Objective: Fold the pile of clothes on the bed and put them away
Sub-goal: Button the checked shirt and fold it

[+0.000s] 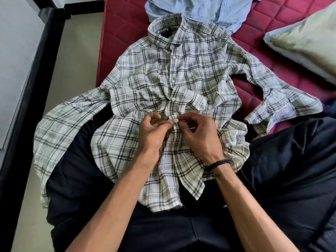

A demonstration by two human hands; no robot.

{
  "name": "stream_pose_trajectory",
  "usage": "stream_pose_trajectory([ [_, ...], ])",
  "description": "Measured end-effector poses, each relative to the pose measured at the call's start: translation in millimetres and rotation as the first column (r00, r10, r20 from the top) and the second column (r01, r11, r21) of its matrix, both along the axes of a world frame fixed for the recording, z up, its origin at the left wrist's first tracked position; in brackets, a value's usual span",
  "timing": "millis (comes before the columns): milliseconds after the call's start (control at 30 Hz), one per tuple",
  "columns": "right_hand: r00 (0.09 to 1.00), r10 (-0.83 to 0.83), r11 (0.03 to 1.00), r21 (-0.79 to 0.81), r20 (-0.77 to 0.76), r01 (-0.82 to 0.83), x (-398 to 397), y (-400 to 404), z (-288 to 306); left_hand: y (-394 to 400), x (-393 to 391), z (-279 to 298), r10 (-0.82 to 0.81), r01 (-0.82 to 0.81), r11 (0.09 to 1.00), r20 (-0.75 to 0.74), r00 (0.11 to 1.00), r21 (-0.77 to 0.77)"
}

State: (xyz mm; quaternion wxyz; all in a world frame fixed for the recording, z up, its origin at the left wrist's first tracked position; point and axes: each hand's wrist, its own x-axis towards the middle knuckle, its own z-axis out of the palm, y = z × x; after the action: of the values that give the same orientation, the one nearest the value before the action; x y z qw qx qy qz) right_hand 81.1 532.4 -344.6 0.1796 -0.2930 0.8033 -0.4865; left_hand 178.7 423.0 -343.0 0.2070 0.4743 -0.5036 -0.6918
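While fastening the placket, worth keeping the cloth taut and flat. Plaid shirt spread face up across the red quilted mattress, collar toward the far edge, hem draped over the lap at the near edge. Left hand pinching the placket edge just beside the button; right hand pinching the cloth at the button itself, fingers of both hands curled and meeting at the middle of the shirt front. Three buttons above look done up; lower ones toward the hem apparently not yet. Best to hold the buttonhole open with one thumb, tilt the button through edgewise, then smooth downward. One sleeve hanging off the left edge of the mattress, likely to slip further. Other sleeve lying toward the right edge, near the pale pillow. Light blue shirt touching the collar at the far edge, so little room there.
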Motion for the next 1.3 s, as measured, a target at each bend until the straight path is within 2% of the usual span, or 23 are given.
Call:
stream_pose_trajectory([
  [133, 0.943, 0.131, 0.991, 0.031, -0.307, -0.128, 2.6, -1.8, -0.6, 0.1, 1.2, -3.3, -0.030, 0.036, 0.980, 0.029, 0.999, -0.197],
  [367, 0.849, 0.191, 0.978, 0.163, -0.492, -0.126, -21.5, -24.1, 9.3, -24.1, -14.7, -1.2, -0.166, 0.171, 0.877, 0.051, 0.985, -0.450],
  [500, 0.895, 0.144, 0.978, 0.198, -0.422, -0.064, -31.5, -34.3, 12.8, -48.1, -35.5, -9.8, -0.258, 0.271, 0.726, 0.115, 0.959, -0.632],
  [600, 0.940, 0.125, 0.980, 0.188, -0.319, -0.066, -18.7, -26.0, 12.0, -62.3, -37.7, -26.2, -0.297, 0.348, 0.665, 0.193, 0.935, -0.661],
  [667, 0.958, 0.183, 0.948, 0.297, -0.219, -0.113, -0.6, -15.8, 5.2, -64.0, -33.9, -36.6, -0.302, 0.390, 0.636, 0.249, 0.920, -0.666],
  [767, 0.952, 0.223, 0.863, 0.496, -0.212, -0.091, 20.3, -7.0, -7.9, -60.1, -32.7, -43.0, -0.277, 0.416, 0.559, 0.312, 0.909, -0.717],
  [867, 0.936, 0.245, 0.808, 0.587, -0.251, -0.054, 20.0, -7.2, -7.6, -57.9, -34.1, -41.4, -0.274, 0.408, 0.540, 0.304, 0.912, -0.736],
  [1000, 0.939, 0.271, 0.755, 0.652, -0.210, -0.072, 17.7, -9.6, 0.1, -55.3, -32.8, -39.5, -0.246, 0.419, 0.522, 0.340, 0.908, -0.743],
  [1200, 0.923, 0.237, 0.781, 0.625, -0.304, 0.005, 36.3, -12.8, -4.2, -40.1, -23.6, -13.0, -0.189, 0.434, 0.438, 0.392, 0.901, -0.787],
  [1300, 0.928, 0.252, 0.789, 0.613, -0.275, -0.032, 28.4, -8.5, -7.2, -19.2, -8.6, 4.3, -0.243, 0.508, 0.466, 0.447, 0.861, -0.724],
])
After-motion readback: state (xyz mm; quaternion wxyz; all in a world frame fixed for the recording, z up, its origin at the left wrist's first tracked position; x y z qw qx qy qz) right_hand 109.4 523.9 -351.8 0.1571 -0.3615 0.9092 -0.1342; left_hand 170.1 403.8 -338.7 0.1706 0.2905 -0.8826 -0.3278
